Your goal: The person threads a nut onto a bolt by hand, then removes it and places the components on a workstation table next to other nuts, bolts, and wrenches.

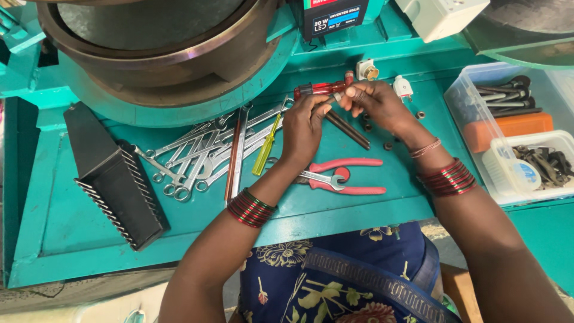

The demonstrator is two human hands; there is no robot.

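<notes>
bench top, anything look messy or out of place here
Mostly orderly. The spanners lie in a loose, overlapping heap beside the black rack, not slotted into it. A few small nuts sit scattered near the right hand.

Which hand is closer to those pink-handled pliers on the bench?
Left. The left hand is just above the pink-handled pliers, its wrist nearly over them. The right hand is farther up and to the right.

Both forearms reaching forward, wrists ringed with bangles. Left hand point(304, 128) and right hand point(375, 103) close together, fingers curled, fingertips nearly meeting.
</notes>
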